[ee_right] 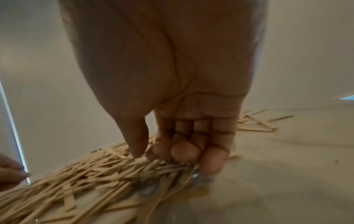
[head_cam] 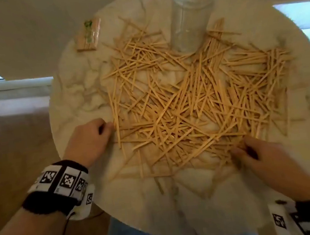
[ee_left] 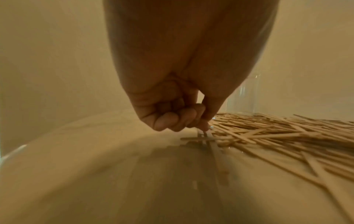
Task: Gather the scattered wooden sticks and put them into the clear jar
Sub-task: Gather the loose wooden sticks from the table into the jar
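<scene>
Many thin wooden sticks (head_cam: 187,101) lie criss-crossed over a round marble table (head_cam: 182,208). The clear jar (head_cam: 190,20) stands upright at the far edge of the pile, and it looks to hold nothing. My left hand (head_cam: 110,126) is at the pile's left edge, fingers curled, with thumb and forefinger pinching the end of one stick (ee_left: 205,133). My right hand (head_cam: 241,148) is at the pile's near right edge. In the right wrist view its curled fingers (ee_right: 182,151) and thumb close on several sticks (ee_right: 86,177).
A wrapped packet of sticks (head_cam: 89,35) lies at the table's far left. A few stray sticks (ee_right: 254,125) sit apart to the right of my right hand. Bare marble runs along the near and left rim. Carpet lies below on the left.
</scene>
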### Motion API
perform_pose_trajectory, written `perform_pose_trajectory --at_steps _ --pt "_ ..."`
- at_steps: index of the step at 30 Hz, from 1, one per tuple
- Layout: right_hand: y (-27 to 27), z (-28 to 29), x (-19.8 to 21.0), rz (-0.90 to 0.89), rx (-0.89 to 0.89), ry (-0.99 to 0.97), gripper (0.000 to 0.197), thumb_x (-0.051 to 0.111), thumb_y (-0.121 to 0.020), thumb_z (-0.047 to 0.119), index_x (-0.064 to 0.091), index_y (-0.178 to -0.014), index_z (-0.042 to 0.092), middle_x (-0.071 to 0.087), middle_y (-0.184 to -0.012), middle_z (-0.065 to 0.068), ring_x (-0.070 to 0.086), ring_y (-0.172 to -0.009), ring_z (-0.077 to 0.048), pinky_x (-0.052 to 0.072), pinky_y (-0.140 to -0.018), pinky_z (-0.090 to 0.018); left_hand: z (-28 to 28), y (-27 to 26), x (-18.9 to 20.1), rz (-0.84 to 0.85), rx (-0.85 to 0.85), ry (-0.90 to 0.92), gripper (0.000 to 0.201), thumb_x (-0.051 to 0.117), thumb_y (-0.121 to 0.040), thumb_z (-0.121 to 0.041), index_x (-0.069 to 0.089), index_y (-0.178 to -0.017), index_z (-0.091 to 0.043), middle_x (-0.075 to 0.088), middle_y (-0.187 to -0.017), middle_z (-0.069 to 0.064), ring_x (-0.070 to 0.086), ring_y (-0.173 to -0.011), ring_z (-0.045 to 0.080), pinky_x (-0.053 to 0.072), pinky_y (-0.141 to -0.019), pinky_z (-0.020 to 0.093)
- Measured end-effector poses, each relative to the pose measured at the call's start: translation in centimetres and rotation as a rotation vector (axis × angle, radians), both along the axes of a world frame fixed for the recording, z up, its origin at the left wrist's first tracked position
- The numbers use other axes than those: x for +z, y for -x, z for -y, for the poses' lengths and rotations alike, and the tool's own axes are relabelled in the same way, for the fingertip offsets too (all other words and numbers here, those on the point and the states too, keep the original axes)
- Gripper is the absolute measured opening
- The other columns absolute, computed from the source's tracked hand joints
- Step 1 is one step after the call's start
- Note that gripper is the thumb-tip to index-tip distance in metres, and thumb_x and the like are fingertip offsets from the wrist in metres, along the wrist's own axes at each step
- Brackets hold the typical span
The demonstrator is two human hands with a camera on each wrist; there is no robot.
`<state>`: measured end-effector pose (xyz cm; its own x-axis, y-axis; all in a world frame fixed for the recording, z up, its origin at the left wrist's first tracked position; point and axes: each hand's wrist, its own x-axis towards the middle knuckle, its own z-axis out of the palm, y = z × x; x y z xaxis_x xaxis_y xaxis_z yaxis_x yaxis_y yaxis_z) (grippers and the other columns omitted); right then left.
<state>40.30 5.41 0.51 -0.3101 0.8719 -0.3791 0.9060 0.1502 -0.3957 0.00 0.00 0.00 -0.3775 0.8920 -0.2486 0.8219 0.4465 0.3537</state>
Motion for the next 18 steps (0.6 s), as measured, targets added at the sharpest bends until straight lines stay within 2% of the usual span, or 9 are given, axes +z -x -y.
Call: perform_pose_trajectory --at_steps 2,3,7,11,15,18 --pt "-0.3 0.6 -1.1 -0.024 0.004 -0.031 0.032 0.052 -0.086 0.062 0.052 -0.072 0.033 0.061 -0.063 0.015 0.055 -0.051 -0.003 0.041 -0.050 -0.026 0.1 0.2 -0.8 -0.026 -0.040 -0.055 0.039 0.048 -0.099 -0.044 0.054 -0.070 -0.018 0.056 -0.060 0.002 0.052 -0.060 0.017 0.035 -0.058 0.034" --pt "-0.6 0.7 -1.6 -0.025 0.015 -0.046 0.034 0.051 -0.085 0.065 0.053 -0.072 0.033 0.061 -0.061 0.013 0.056 -0.051 -0.004 0.042 -0.051 -0.027 0.0 0.5 -1.0 -0.034 -0.051 -0.069 0.040 0.048 -0.099 -0.045 0.056 -0.070 -0.018 0.057 -0.061 0.002 0.053 -0.061 0.016 0.036 -0.059 0.034" --pt "-1.1 1.7 -2.5 0.013 0.107 -0.089 0.051 0.036 -0.080 0.082 0.056 -0.081 0.036 0.062 -0.063 0.012 0.059 -0.057 -0.005 0.051 -0.056 -0.035 0.2 0.4 -1.4 -0.090 -0.119 -0.121 0.044 0.047 -0.098 -0.048 0.059 -0.070 -0.015 0.057 -0.063 0.003 0.053 -0.063 0.015 0.033 -0.058 0.033" --pt "-1.0 3.3 -1.9 0.015 0.130 -0.181 0.036 0.048 -0.077 0.071 0.058 -0.077 0.036 0.061 -0.064 0.011 0.057 -0.060 -0.005 0.048 -0.059 -0.031 1.2 0.1 -0.8 -0.140 -0.116 -0.161 0.045 0.048 -0.097 -0.050 0.062 -0.071 -0.016 0.058 -0.065 0.005 0.053 -0.065 0.018 0.034 -0.059 0.033" --pt "-0.4 5.8 -0.9 0.065 0.168 -0.273 0.028 0.057 -0.086 0.059 0.059 -0.079 0.031 0.060 -0.071 0.010 0.055 -0.068 -0.004 0.043 -0.061 -0.026 3.8 -0.5 0.1 -0.152 -0.124 -0.181 0.041 0.048 -0.097 -0.051 0.067 -0.078 -0.020 0.062 -0.072 0.001 0.056 -0.069 0.016 0.036 -0.061 0.030" --pt "-0.5 6.7 -0.7 0.129 0.211 -0.303 0.030 0.057 -0.090 0.057 0.059 -0.082 0.028 0.061 -0.077 0.008 0.056 -0.072 -0.007 0.048 -0.068 -0.029 5.6 -1.1 0.6 -0.138 -0.148 -0.179 0.040 0.048 -0.097 -0.052 0.068 -0.080 -0.021 0.067 -0.081 0.000 0.060 -0.076 0.017 0.043 -0.069 0.031"
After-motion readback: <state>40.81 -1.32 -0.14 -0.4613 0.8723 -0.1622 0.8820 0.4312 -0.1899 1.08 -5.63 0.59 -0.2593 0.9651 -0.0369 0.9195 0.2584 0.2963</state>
